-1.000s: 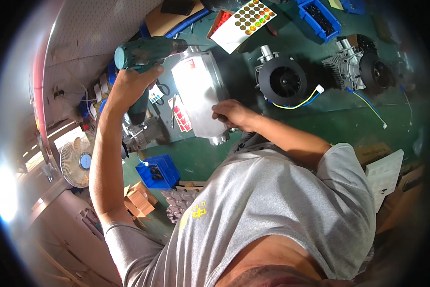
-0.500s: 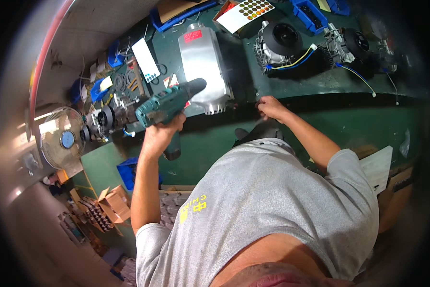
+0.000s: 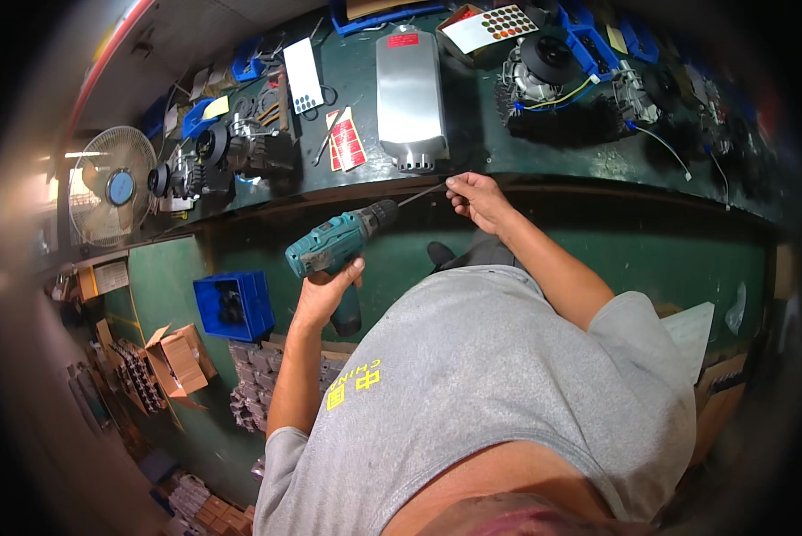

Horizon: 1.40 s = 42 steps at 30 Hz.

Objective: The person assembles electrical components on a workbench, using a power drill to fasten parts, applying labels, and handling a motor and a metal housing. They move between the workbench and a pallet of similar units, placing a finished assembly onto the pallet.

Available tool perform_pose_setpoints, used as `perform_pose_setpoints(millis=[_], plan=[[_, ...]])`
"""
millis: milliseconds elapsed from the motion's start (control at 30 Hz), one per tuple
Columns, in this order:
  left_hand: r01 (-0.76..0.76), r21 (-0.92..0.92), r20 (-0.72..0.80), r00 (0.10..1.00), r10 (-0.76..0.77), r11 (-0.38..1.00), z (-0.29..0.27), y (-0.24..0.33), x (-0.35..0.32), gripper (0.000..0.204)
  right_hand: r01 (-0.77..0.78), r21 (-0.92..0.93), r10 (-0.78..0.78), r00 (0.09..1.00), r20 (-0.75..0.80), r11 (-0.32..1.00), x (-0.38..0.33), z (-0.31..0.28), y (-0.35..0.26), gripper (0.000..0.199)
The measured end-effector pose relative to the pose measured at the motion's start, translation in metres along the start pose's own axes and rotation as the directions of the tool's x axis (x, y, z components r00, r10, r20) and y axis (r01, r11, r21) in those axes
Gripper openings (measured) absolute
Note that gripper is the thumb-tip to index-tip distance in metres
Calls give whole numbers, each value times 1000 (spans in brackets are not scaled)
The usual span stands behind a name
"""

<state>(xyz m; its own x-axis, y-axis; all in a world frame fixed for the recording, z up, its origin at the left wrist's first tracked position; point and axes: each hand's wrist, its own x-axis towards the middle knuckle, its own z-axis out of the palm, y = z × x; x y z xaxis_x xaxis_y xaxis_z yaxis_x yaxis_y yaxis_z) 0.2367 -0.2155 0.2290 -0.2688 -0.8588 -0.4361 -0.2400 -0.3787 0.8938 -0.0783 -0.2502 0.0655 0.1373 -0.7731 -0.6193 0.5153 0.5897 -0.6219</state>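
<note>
My left hand (image 3: pixel 331 290) is wrapped round the handle of a teal cordless drill (image 3: pixel 329 243), held in front of the bench edge. A long thin bit (image 3: pixel 421 194) points from its black chuck to the upper right. My right hand (image 3: pixel 480 201) is closed in a pinch at the tip of the bit; whatever sits between the fingertips is too small to make out. Just beyond the hands, a silver metal housing (image 3: pixel 410 107) with a red label lies on the green bench (image 3: pixel 472 147). Its round, slotted end faces the bench edge.
Left of the housing lie a red sticker sheet (image 3: pixel 347 141) and a white card (image 3: pixel 303 79). Motor assemblies with black fan wheels stand right (image 3: pixel 530 76) and left (image 3: pixel 254 143). A fan (image 3: pixel 115 188) stands far left; a blue crate (image 3: pixel 233 305) is below.
The drill has moved away from above the housing toward me and to the right, its bit now meeting my right fingertips. My right hand has shifted slightly left. The whole view has turned somewhat.
</note>
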Motion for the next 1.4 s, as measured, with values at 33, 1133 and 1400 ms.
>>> perform_pose_setpoints(millis=[33,1133,1400], plan=[[5,-2,-13,1000,-5,1000,0,0,-2,22,8,56,-10,999,36,998,-1,1,1,16],[-246,611,128,969,213,752,56,63,71,27,-138,519,176,984,-25,843,80,-22,-12,4],[-248,871,215,969,124,424,74,99,84,30,-33,440,158,955,-251,898,95,-6,-10,1]])
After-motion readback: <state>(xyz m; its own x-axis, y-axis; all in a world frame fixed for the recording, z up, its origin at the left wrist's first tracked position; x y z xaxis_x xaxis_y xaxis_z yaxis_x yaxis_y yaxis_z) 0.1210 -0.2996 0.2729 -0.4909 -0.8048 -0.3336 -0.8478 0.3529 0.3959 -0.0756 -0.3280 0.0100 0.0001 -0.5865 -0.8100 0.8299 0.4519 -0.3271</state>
